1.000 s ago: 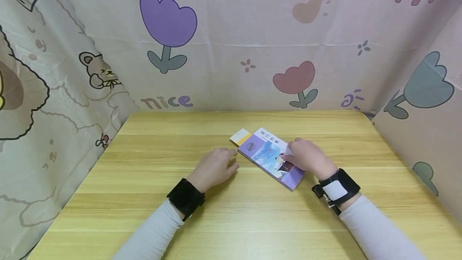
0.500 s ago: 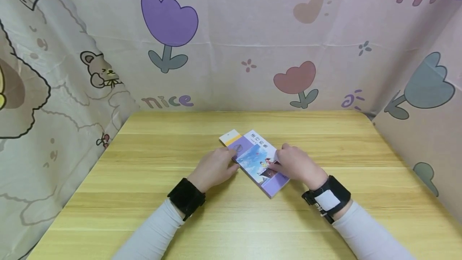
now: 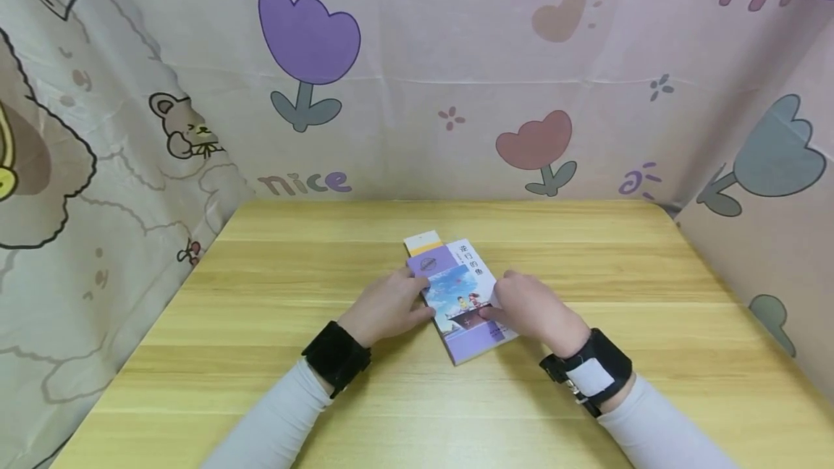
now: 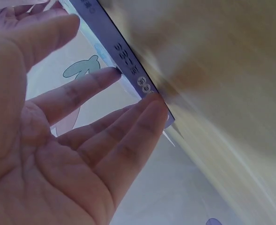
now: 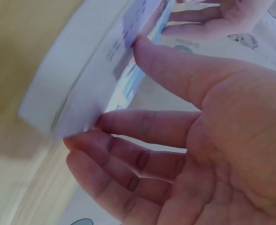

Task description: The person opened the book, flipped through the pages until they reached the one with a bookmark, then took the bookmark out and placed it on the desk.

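A thin book [image 3: 452,288] with a purple, white and blue illustrated cover lies at a slant on the wooden table. From its far end juts a flat white and yellow piece [image 3: 422,241]. My right hand [image 3: 534,310] grips the book's right side, thumb on the cover; in the right wrist view the fingertips meet the edge of the cover beside the white page block [image 5: 67,79]. At the opposite side, my left hand [image 3: 386,305] touches the purple spine [image 4: 128,61] with its fingertips, fingers fairly straight and thumb held apart.
The light wooden table [image 3: 293,252] reaches back to a patterned cloth [image 3: 404,35] with tulips and lettering. More cloth hangs along the left and right sides. Black bands [image 3: 335,359] are strapped round both wrists.
My right hand has drawn the book left and nearer, turning it more upright in view. The left fingers, earlier just beside the book, now touch its spine.
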`<state>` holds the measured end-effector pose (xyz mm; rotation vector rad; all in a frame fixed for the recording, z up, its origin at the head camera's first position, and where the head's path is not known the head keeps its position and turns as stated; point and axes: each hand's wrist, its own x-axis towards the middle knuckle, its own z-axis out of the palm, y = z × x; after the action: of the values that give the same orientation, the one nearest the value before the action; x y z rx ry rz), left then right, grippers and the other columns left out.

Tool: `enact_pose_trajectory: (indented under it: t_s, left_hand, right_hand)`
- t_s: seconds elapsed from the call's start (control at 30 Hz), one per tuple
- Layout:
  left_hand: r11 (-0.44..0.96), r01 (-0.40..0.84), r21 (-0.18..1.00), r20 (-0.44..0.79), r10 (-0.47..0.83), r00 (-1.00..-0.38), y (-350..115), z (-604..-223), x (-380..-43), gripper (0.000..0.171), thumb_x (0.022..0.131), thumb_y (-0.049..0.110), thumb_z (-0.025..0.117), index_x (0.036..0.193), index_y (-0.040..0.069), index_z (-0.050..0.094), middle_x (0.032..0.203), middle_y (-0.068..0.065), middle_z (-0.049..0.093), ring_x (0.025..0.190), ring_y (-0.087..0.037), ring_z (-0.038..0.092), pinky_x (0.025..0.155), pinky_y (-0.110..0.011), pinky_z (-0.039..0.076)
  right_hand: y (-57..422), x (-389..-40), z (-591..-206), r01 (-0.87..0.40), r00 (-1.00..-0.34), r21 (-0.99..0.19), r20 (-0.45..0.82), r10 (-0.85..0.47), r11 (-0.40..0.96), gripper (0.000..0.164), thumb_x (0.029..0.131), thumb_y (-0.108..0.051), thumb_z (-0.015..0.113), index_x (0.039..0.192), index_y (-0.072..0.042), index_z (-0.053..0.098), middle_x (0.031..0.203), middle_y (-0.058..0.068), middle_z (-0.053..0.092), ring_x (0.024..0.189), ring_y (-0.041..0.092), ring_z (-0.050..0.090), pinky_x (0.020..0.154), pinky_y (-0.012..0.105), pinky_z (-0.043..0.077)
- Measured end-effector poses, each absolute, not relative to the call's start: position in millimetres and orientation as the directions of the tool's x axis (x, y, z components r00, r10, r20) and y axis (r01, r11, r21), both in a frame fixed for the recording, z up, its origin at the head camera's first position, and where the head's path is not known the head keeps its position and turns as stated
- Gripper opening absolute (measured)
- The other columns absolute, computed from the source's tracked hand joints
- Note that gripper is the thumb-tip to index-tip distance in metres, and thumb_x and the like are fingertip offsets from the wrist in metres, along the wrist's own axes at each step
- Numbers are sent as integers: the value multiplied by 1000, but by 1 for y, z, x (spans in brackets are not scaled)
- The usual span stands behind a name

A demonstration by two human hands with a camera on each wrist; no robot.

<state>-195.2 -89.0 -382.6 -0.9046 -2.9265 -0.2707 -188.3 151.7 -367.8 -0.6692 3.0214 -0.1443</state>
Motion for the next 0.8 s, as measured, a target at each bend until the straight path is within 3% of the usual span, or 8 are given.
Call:
enact_pose_trajectory:
  t_s: [0.27, 0.47, 0.67, 0.8]
  left_hand:
    - [795, 589, 145, 86, 583, -808, -89, -386, -197, 46, 87, 41, 69, 119, 8, 65, 94, 1, 55, 77, -12, 51, 67, -23, 47]
    - [788, 597, 154, 70, 594, -802, -89, -385, -196, 51, 88, 43, 66, 124, 7, 63, 117, -8, 59, 91, -14, 56, 83, -30, 51]
    - [786, 594, 172, 16, 601, -799, -90, -383, -194, 69, 87, 55, 62, 136, 7, 55, 141, -19, 45, 120, -29, 51, 96, -40, 45]
    - [782, 599, 172, -1, 608, -794, -90, -382, -192, 77, 85, 60, 60, 139, 5, 51, 144, -22, 40, 124, -32, 47, 96, -41, 44]
  right_hand:
    - [147, -180, -368, -415, -903, -204, -26, -428, 887, 26, 79, -29, 78, 84, -6, 68, 63, -3, 53, 54, 11, 50, 50, 24, 43]
    - [147, -173, -365, -435, -890, -236, -36, -455, 869, 30, 79, -30, 78, 94, -6, 69, 63, -4, 55, 51, 8, 49, 48, 23, 42]
    - [149, -168, -361, -478, -855, -322, -43, -517, 817, 31, 83, -27, 75, 105, -7, 68, 69, -7, 58, 53, 6, 51, 50, 23, 45]
    - [151, -167, -358, -481, -846, -339, -63, -530, 809, 30, 84, -27, 74, 106, -7, 68, 70, -7, 58, 54, 6, 50, 50, 23, 43]
